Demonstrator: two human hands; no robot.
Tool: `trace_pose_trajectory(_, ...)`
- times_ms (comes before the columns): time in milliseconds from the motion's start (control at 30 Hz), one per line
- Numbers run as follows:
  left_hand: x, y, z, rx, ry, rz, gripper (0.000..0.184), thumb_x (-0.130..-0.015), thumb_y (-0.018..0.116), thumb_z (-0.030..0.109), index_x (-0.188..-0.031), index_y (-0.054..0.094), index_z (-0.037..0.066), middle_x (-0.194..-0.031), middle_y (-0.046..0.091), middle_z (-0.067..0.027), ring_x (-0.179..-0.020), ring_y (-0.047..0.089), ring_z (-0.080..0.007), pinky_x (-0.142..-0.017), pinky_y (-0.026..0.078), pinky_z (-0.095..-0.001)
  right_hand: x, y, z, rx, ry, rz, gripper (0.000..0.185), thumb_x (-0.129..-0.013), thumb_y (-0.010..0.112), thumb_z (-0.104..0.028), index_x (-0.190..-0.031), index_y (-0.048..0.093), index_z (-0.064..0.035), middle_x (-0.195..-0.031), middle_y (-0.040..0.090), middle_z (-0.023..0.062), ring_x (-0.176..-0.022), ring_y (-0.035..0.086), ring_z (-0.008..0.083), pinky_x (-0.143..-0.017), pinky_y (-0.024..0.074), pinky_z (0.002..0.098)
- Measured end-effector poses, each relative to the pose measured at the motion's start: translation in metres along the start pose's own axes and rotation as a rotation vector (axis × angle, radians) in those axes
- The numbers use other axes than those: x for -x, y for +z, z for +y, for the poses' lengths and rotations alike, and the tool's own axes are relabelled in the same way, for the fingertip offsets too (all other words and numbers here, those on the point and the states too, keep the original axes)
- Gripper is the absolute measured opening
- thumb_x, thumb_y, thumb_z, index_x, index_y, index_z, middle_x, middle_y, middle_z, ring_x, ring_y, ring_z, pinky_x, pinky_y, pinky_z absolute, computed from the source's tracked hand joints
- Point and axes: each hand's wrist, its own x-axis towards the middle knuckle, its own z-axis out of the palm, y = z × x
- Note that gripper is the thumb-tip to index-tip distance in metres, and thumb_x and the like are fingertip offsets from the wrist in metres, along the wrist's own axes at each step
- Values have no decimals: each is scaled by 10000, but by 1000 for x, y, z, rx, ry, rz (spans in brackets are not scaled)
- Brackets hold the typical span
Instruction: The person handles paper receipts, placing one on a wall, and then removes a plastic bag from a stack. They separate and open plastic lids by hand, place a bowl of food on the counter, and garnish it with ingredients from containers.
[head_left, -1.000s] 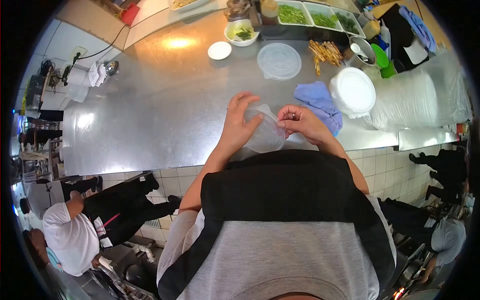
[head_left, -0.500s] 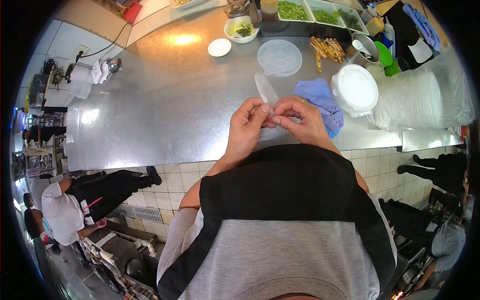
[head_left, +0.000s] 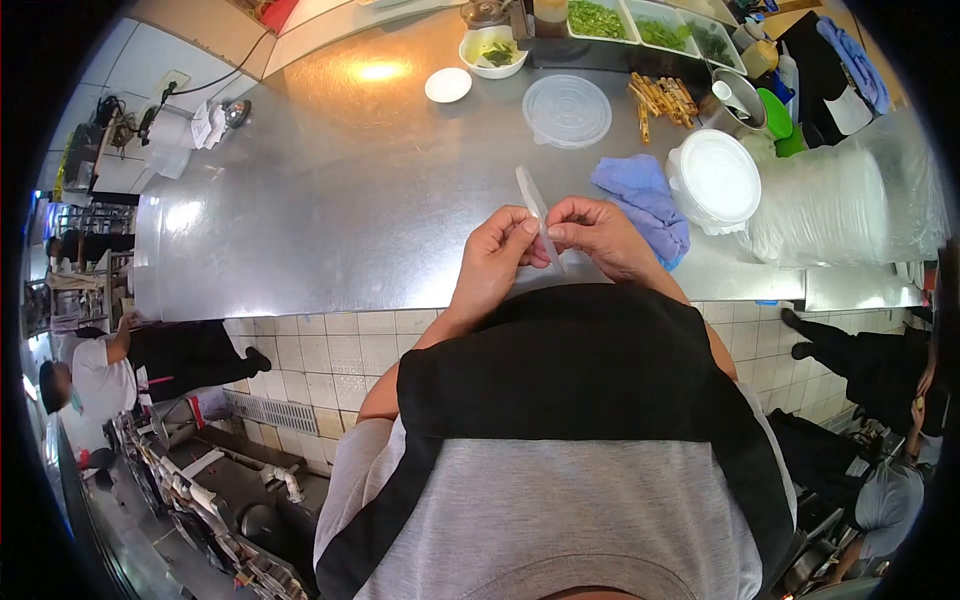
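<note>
On the long grey metal surface (head_left: 330, 200), beyond the grip, lies a round translucent plastic lid (head_left: 567, 111). Left hand (head_left: 500, 245) and right hand (head_left: 597, 235), fingers bent, pinch a thin translucent plastic disc (head_left: 531, 194) edge-on between them.

My left hand (head_left: 492, 255) and right hand (head_left: 605, 240) covered the middle of the clear lid (head_left: 530, 192). The top edge cut off the chopped greens (head_left: 597, 18). Cloudy wrap (head_left: 908, 185) obscured its stack (head_left: 820, 205); markings on the sticks (head_left: 662, 98) were too small to read.
</note>
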Motion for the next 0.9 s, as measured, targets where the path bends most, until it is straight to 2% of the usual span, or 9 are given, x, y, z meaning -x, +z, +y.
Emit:
trace_pose_trajectory(500, 4, 1, -1, -3, 12, -7, 205, -953, 478, 169, -999, 534, -23, -824, 608, -96, -728, 600, -136, -681, 526, -267, 0, -3, 0, 11, 14, -27, 118, -825, 662, -109, -894, 621, -22, -780, 597, 20, -723, 542, 97, -696, 450, 237)
trace_pose_trajectory(700, 5, 5, -1, -12, 25, 21, 186, -949, 485, 155, -989, 540, -18, -822, 602, -84, -728, 592, -127, -682, 525, -267, 7, 14, -10, 310, -113, 141, 79, -821, 633, -76, -875, 597, -31, -772, 589, 0, -695, 544, 68, -655, 441, 209)
trace_pose_trajectory(900, 5, 14, -1, -172, 100, 33, 180, -932, 519, 153, -1003, 555, -9, -849, 585, -49, -750, 576, -105, -700, 506, -252, 9, 22, -23, 656, -267, 288, 154, -797, 662, -103, -904, 576, -33, -758, 601, 20, -653, 553, 73, -604, 459, 223)
